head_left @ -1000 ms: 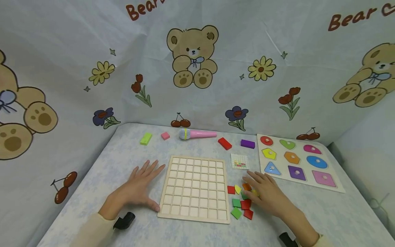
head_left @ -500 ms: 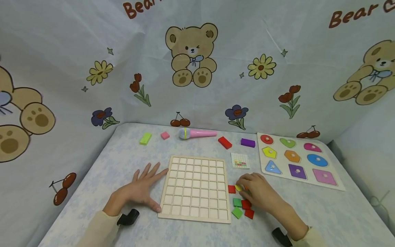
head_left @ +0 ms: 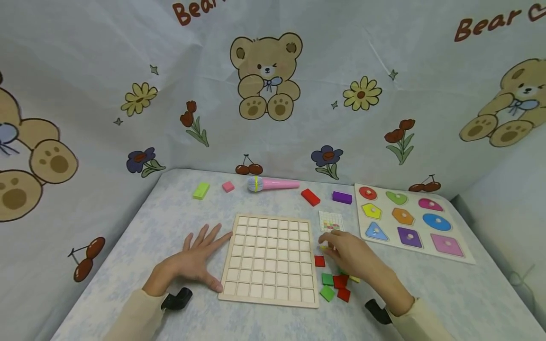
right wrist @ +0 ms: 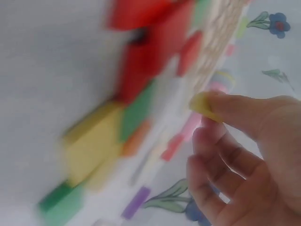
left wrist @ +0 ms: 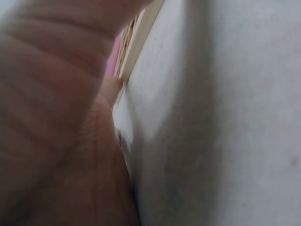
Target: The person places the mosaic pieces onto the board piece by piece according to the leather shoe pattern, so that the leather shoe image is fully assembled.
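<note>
A wooden grid board (head_left: 269,303) with square cells lies flat mid-table. My left hand (head_left: 194,260) has its fingers spread along the board's left side, its thumb at the lower left corner and a fingertip at the left edge. Thumb and forefinger of my right hand (head_left: 351,253) pinch a small yellow tile (right wrist: 203,104), seen best in the right wrist view; its full shape is partly covered. Below that hand lie several loose tiles, among them a red tile (head_left: 319,261), a green tile (head_left: 327,279) and another red one (head_left: 343,294).
A small pattern card (head_left: 331,221) lies beyond the right hand. A knobbed shape puzzle (head_left: 415,220) is at the right. Along the back are a pink toy microphone (head_left: 275,184), a red block (head_left: 310,197), a purple block (head_left: 342,197), a lime block (head_left: 201,191) and a pink block (head_left: 228,186).
My right hand went from above the loose tiles to pinching the yellow tile, then moved it up and left toward the card. The left hand's forefinger came to the board's edge.
</note>
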Demonstrator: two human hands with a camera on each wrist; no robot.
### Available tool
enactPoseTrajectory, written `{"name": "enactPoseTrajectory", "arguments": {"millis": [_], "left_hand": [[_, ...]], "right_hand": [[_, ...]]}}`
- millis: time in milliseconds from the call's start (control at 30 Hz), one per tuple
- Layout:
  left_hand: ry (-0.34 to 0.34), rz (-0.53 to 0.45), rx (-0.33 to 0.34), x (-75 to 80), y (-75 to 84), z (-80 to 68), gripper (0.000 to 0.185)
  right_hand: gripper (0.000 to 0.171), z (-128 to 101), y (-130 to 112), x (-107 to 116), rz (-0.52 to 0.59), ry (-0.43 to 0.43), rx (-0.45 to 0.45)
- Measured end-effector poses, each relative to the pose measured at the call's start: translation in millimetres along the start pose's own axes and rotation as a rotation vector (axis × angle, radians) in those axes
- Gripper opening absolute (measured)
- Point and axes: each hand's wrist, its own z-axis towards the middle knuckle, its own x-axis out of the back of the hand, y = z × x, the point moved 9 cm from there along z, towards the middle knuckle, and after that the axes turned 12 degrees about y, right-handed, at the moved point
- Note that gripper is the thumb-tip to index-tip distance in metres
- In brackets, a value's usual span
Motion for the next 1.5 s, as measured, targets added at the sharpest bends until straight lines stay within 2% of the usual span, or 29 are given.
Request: {"name": "enactPoseTrajectory", "arguments": {"millis": [67,200,333,433,600,767,900,1167,1500], "left_hand": [[-0.002,0.001,0.007,1.4,-0.7,-0.6,0.133],[0.001,0.012,0.016,3.2,-3.6,-1.5,0.133],[0.009,-0.008,-0.002,1.4,-4.1,-0.8,0.133],[0.014,-0.029,-0.019,-1.7,-5.0,0.3,0.132],[0.016,-0.017,-0.003,-3.9,-8.3,2.1,0.134],[0.010,-0.013,-0.008,-1.9,-4.3,1.4,0.133],[0.015,-0.031,-0.027,-1.8,-1.7,1.8,0.132],[0.020,-0.051,-0.043,-5.0,-3.8,3.0,0.131],[0.001,0.016,0.000,-2.7,-0.9,2.8,0.132]], "right_hand": [[0.015,8,-12,-1,0.030,-0.001,0.010],[0.011,28,-44,-8,0.115,0.002,0.090],[0.006,48,-74,-21,0.205,-0.015,0.163],[0.002,61,-94,-33,0.222,-0.046,0.190],[0.004,81,-119,-52,0.278,-0.091,0.190],[0.006,89,-132,-64,0.345,-0.109,0.126],[0.010,88,-139,-70,0.311,-0.110,0.086],[0.022,86,-140,-75,0.204,-0.123,0.062],[0.007,81,-146,-77,0.131,-0.107,0.143]]}}
